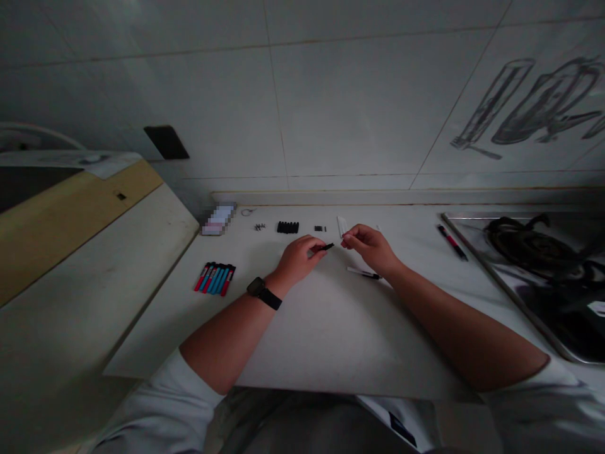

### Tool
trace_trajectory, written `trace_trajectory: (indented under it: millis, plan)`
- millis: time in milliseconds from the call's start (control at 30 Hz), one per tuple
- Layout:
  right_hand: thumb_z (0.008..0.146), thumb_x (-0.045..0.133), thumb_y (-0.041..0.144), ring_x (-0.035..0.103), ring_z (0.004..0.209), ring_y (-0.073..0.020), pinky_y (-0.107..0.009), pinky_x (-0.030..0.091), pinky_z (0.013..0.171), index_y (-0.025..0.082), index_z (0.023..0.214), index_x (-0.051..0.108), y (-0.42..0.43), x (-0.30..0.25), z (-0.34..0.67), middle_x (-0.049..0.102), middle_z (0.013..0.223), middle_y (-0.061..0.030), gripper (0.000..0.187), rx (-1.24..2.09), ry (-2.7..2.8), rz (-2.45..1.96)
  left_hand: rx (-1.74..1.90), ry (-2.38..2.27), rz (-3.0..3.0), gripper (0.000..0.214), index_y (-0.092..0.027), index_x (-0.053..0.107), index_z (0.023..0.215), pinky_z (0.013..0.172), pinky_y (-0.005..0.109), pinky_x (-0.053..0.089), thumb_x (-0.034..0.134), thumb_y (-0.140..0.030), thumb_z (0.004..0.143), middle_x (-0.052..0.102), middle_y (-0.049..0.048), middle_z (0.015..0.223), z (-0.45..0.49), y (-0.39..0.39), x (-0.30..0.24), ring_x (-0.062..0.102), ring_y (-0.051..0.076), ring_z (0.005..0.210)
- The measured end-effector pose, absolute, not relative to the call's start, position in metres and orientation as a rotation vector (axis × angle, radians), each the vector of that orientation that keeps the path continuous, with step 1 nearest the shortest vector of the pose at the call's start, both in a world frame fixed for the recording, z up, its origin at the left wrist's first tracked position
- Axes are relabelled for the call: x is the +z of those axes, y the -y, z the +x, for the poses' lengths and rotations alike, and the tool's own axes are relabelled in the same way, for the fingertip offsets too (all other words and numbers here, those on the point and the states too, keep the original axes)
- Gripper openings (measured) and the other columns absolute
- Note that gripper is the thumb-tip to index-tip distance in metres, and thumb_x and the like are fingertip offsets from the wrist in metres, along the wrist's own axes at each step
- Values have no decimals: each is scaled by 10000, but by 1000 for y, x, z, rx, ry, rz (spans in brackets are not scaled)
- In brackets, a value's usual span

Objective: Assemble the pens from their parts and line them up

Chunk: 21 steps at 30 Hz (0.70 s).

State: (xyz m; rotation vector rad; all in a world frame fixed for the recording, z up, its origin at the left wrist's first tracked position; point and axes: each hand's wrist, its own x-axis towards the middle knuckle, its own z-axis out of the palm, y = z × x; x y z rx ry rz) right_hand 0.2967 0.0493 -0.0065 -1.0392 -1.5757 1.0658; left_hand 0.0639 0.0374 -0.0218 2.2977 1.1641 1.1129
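Grey sleeves (165,403) come in nearest cam at the counter's front edge, forearms reaching over the white counter (321,340). L hand (300,258) pinches a small black part (327,246) btwn thumb & fingertips, its end poking out twd R hand (371,244). R hand's fingertips are drawn close tog., just beside that part w/ a gap btwn; can't tell if they hold anything. Black watch (265,293) on L wrist.

White tube w/ black end (363,273) lies near R wrist, on front-edge side. White sticks (341,224) just behind R fingertips. Along the back edge, going L: tiny dark pcs (319,229), a row of black pcs (288,227), small silvery bits (259,226), then a thin ring (247,212); blurred-out item (218,218) at back L corner.

Red & blue pens w/ black ends (214,279) sit side by side nr L edge. Far R, a black-and-red pen (452,243) lies beside the hob's metal rim (491,287).
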Motion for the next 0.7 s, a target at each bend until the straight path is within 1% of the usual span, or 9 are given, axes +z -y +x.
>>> trace_trajectory:
  millis: [133, 333, 400, 533, 600, 700]
  plan:
    - [821, 722, 675, 649, 747, -168, -331, 528, 746, 227, 851, 630, -48, -3, 295, 718, 789, -31, 458, 1063, 1590, -1026, 1111, -1165, 2293, 81, -202, 727, 992, 847, 330, 548, 744, -208, 913, 732, 41, 947, 65, -37, -21, 681, 179, 895]
    - [865, 682, 596, 657, 783, -175, -327, 525, 759, 225, 1012, 663, -49, -4, 299, 718, 850, -36, 400, 994, 1681, -1044, 1142, -1160, 2288, 82, -197, 714, 1010, 844, 320, 546, 722, -195, 928, 728, 35, 943, 65, -37, -20, 680, 169, 875]
    - [874, 667, 554, 653, 776, -173, -316, 514, 747, 224, 1003, 675, -51, 1, 304, 721, 872, -38, 355, 906, 1821, -1136, 1167, -1173, 2282, 104, -196, 706, 1038, 849, 323, 551, 711, -193, 934, 730, 36, 958, 64, -38, -22, 685, 165, 872]
    - [880, 667, 446, 646, 763, -180, -296, 470, 718, 222, 872, 690, -49, 24, 315, 727, 844, -38, 225, 750, 2319, -1406, 1223, -1186, 2242, 141, -199, 688, 1082, 874, 334, 570, 691, -182, 942, 748, 45, 1014, 63, -41, -28, 706, 166, 902]
    - [860, 699, 438, 656, 775, -195, -295, 447, 697, 225, 873, 701, -45, 36, 319, 739, 866, -45, 213, 711, 2527, -1532, 1220, -1193, 2232, 148, -203, 685, 1090, 878, 343, 576, 687, -182, 943, 753, 46, 1021, 62, -41, -30, 712, 171, 911]
    - [827, 744, 451, 680, 823, -227, -300, 427, 682, 225, 909, 716, -41, 45, 322, 757, 918, -63, 243, 691, 2731, -1618, 1205, -1201, 2228, 153, -206, 687, 1089, 869, 349, 581, 692, -181, 938, 755, 45, 1013, 62, -41, -31, 716, 174, 902]
